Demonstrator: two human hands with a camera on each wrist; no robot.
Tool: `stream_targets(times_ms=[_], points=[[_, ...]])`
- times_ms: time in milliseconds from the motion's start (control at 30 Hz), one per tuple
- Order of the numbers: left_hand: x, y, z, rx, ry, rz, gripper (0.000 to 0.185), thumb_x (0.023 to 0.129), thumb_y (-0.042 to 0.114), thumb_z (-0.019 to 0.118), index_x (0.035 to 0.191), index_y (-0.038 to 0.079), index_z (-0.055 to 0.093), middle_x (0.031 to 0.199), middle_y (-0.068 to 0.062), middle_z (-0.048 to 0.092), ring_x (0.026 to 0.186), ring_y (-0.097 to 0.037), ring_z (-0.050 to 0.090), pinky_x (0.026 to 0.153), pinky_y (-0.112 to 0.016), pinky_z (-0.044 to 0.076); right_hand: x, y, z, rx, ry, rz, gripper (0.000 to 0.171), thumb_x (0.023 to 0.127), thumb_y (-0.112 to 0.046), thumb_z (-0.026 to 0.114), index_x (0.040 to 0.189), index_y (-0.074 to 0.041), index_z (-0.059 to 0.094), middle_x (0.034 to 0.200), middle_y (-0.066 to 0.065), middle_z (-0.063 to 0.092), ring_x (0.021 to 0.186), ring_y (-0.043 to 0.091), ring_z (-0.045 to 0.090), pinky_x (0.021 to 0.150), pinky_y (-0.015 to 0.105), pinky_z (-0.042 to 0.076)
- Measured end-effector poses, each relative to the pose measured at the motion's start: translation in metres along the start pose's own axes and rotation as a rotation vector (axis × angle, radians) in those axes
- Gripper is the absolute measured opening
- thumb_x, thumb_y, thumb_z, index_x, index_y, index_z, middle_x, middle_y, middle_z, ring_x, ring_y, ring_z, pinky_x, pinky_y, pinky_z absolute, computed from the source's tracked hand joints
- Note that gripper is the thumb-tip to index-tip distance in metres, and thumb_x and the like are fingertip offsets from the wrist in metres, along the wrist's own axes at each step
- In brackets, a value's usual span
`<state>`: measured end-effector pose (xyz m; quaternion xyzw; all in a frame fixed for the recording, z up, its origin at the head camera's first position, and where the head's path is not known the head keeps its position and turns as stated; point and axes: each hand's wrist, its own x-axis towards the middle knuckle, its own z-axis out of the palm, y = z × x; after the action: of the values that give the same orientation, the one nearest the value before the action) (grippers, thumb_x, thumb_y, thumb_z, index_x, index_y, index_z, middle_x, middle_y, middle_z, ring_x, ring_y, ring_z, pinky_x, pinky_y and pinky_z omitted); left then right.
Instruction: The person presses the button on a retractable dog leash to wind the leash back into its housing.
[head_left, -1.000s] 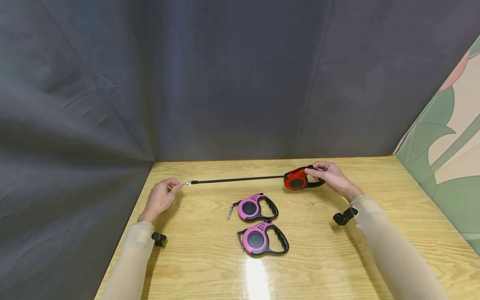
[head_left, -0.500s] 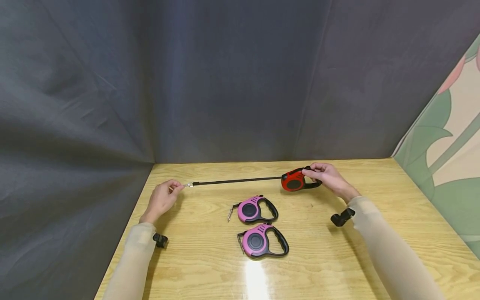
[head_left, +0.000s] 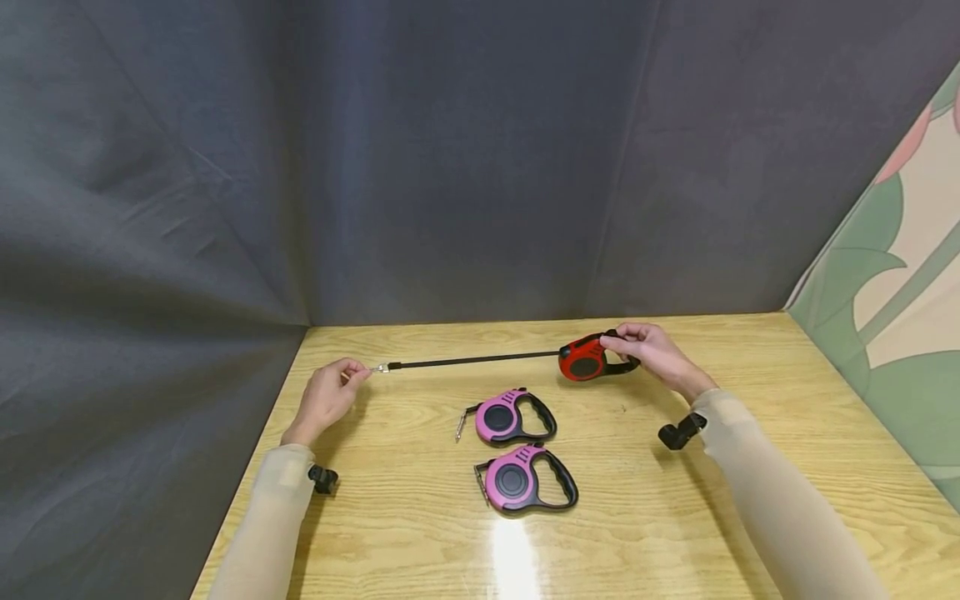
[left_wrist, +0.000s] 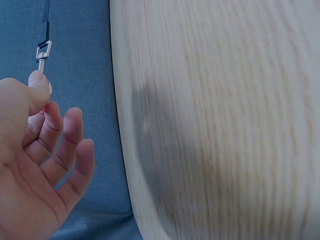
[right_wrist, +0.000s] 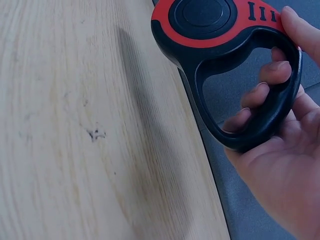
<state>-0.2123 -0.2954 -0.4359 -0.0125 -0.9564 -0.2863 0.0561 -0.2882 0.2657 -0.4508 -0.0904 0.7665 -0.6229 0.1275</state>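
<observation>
A red and black retractable dog leash point(head_left: 582, 360) is held above the table by my right hand point(head_left: 651, 350). In the right wrist view, several fingers curl through the loop of its black handle point(right_wrist: 267, 120), and the thumb lies along the top. The black strap point(head_left: 472, 360) runs straight out to the left. At its end, my left hand point(head_left: 327, 396) pinches the silver metal clip point(head_left: 382, 367) between thumb and forefinger. The left wrist view shows the other fingers of that hand loosely bent, with part of the clip point(left_wrist: 43, 54) hidden by the thumb.
Two pink and black retractable leashes lie on the wooden table point(head_left: 420, 533), the farther one point(head_left: 497, 418) just behind the nearer one point(head_left: 512, 481). Their clips point left. A dark grey curtain point(head_left: 465, 167) stands along the back and left, a floral cloth point(head_left: 892, 317) at the right.
The red leash and my right hand have shifted slightly left. My left hand has moved a little to the right, still pinching the clip, and the visible strap is slightly shorter.
</observation>
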Motion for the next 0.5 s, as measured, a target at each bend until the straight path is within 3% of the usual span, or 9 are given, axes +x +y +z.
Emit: stream_targets(times_ms=[500], points=[[-0.0006,0.0079,0.0000,0.002,-0.002,0.007,0.023,0.109,0.031,0.064,0.110,0.010,0.073,0.097,-0.010,0.075,0.082,-0.020,0.064,0.073,-0.035,0.048,0.0044,-0.0022,0.0069,0.005,-0.013,-0.002,0.018,0.104,-0.027,0.072,0.093,-0.015,0.065,0.076,-0.005,0.059,0.073,0.014,0.045,0.072,0.031,0.033]])
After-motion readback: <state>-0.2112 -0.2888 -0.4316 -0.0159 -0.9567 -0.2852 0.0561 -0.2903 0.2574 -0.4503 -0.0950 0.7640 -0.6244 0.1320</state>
